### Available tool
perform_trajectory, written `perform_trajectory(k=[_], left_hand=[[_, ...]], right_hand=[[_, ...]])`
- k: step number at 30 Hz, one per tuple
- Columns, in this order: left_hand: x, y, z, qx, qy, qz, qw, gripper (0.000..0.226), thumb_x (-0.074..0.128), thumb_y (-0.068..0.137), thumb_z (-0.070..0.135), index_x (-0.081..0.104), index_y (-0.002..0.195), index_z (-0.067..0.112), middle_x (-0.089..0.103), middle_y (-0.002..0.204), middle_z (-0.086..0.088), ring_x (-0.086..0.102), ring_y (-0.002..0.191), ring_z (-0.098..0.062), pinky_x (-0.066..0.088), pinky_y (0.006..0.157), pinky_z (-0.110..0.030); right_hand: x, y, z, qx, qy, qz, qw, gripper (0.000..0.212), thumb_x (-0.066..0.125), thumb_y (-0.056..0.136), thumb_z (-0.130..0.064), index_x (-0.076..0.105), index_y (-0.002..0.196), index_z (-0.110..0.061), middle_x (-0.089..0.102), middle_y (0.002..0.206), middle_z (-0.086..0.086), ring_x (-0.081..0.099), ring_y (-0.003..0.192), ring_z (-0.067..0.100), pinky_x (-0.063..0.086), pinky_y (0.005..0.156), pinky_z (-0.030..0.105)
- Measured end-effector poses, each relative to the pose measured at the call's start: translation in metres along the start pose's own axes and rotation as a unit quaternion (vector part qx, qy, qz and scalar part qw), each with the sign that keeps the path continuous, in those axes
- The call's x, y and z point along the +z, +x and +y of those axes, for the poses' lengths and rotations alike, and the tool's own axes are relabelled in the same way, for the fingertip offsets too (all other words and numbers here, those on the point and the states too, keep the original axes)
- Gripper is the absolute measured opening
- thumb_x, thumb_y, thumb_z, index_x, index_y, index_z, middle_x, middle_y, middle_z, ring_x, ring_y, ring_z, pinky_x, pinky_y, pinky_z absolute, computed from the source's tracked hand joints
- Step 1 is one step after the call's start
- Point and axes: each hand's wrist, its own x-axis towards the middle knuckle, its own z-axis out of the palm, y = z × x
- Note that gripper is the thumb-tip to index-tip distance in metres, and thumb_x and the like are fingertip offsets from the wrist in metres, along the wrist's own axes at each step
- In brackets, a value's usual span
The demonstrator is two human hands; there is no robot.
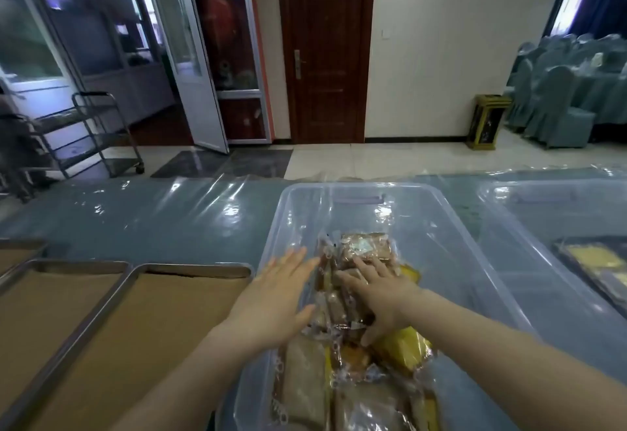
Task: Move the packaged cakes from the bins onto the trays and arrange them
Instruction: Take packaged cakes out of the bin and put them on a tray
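At the bin (356, 187) rim, left hand (274, 298) flat and empty; right hand (377, 291) spread flat atop packaged cakes (366, 248).

Right hand (380, 294) spread on packaged cakes (366, 249), left hand (271, 301) alongside, clear bin (356, 187)

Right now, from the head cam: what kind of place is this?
Probably a banquet hall or hotel function room: rows of chairs in blue-grey fabric covers, a metal service trolley, and paper-lined metal trays beside a clear plastic bin of packaged cakes.
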Motion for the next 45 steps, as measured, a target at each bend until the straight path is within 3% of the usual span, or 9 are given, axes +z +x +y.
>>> perform_trajectory(k=[4, 7, 10, 16, 21, 24, 31, 41, 45], left_hand=[[0.006, 0.005, -0.006, -0.007, 0.044, 0.004, 0.999, 0.072, 0.043, 0.092, 0.048, 0.002, 0.149, 0.032, -0.003, 0.158, 0.007, -0.004, 0.144, -0.009, -0.011, 0.109, -0.024], [0.009, 0.004, -0.006, -0.006, 0.066, -0.004, 0.998, 0.070, 0.041, 0.092, 0.049, 0.005, 0.149, 0.031, -0.001, 0.159, 0.005, -0.003, 0.144, -0.010, -0.013, 0.107, -0.024], [0.011, 0.001, -0.007, 0.002, 0.088, 0.007, 0.996, 0.068, 0.039, 0.092, 0.049, 0.009, 0.149, 0.030, 0.003, 0.159, 0.004, 0.001, 0.144, -0.011, -0.015, 0.107, -0.023], [0.007, 0.000, -0.002, 0.009, 0.092, 0.010, 0.996, 0.062, 0.040, 0.093, 0.049, 0.018, 0.148, 0.030, 0.016, 0.157, 0.005, 0.011, 0.143, -0.010, -0.008, 0.111, -0.025], [-0.004, 0.030, 0.015, -0.003, -0.085, 0.074, 0.994, 0.048, 0.047, 0.092, 0.032, 0.039, 0.139, 0.036, 0.031, 0.149, 0.013, 0.024, 0.133, -0.002, 0.011, 0.098, -0.009], [0.003, 0.081, 0.027, -0.032, -0.098, 0.067, 0.992, 0.045, 0.042, 0.093, 0.024, 0.042, 0.137, 0.032, 0.027, 0.153, 0.007, 0.025, 0.137, -0.014, 0.023, 0.107, -0.027], [0.060, 0.117, 0.007, -0.117, -0.127, -0.020, 0.985, 0.048, 0.046, 0.089, 0.016, 0.045, 0.137, 0.023, 0.018, 0.156, -0.008, 0.023, 0.141, -0.027, 0.029, 0.105, -0.034], [0.100, 0.156, 0.000, -0.168, -0.098, -0.109, 0.975, 0.067, 0.056, 0.088, 0.028, 0.024, 0.147, 0.033, -0.001, 0.157, -0.018, 0.011, 0.143, -0.035, 0.028, 0.110, -0.046], [0.122, 0.160, 0.004, -0.155, -0.028, -0.121, 0.980, 0.083, 0.053, 0.084, 0.001, 0.017, 0.146, 0.041, -0.022, 0.155, -0.011, 0.001, 0.143, -0.037, 0.027, 0.109, -0.054]], right_hand=[[0.000, 0.020, -0.004, -0.050, -0.043, 0.006, 0.998, 0.109, 0.071, 0.071, -0.047, -0.005, 0.148, -0.038, 0.008, 0.158, 0.002, 0.017, 0.141, 0.036, 0.037, 0.099, 0.054], [-0.012, 0.034, 0.004, -0.039, -0.012, 0.102, 0.994, 0.082, 0.063, 0.073, -0.039, 0.019, 0.142, -0.026, 0.057, 0.118, 0.005, 0.058, 0.096, 0.030, 0.050, 0.076, 0.040], [-0.009, 0.053, 0.014, 0.009, 0.020, 0.186, 0.982, 0.067, 0.060, 0.078, -0.041, 0.026, 0.134, -0.028, 0.047, 0.134, 0.006, 0.051, 0.116, 0.033, 0.036, 0.101, 0.053], [0.004, 0.084, 0.029, 0.062, 0.077, 0.052, 0.994, 0.110, 0.070, 0.060, -0.067, -0.004, 0.141, -0.053, -0.023, 0.156, 0.000, -0.017, 0.142, 0.038, 0.000, 0.108, 0.069], [0.000, 0.096, 0.029, 0.045, 0.108, 0.018, 0.993, 0.101, 0.068, 0.064, -0.056, 0.010, 0.147, -0.044, -0.002, 0.160, 0.000, -0.001, 0.144, 0.036, 0.018, 0.112, 0.059], [0.002, 0.090, 0.025, 0.022, 0.099, 0.045, 0.994, 0.074, 0.059, 0.073, -0.042, 0.032, 0.141, -0.031, 0.029, 0.151, 0.004, 0.031, 0.135, 0.033, 0.034, 0.107, 0.048], [-0.026, 0.052, 0.047, 0.043, 0.067, 0.035, 0.996, 0.011, 0.059, 0.070, -0.012, 0.057, 0.080, -0.016, 0.058, 0.092, 0.007, 0.053, 0.077, 0.024, 0.047, 0.065, 0.031], [-0.024, 0.026, 0.053, 0.060, 0.089, 0.031, 0.994, 0.019, 0.059, 0.073, -0.019, 0.051, 0.091, -0.018, 0.051, 0.097, 0.004, 0.053, 0.091, 0.028, 0.043, 0.072, 0.033], [-0.023, 0.028, 0.048, 0.087, 0.106, -0.053, 0.989, 0.082, 0.070, 0.072, -0.033, 0.031, 0.143, -0.021, 0.030, 0.149, 0.010, 0.026, 0.134, 0.042, 0.038, 0.102, 0.052]])
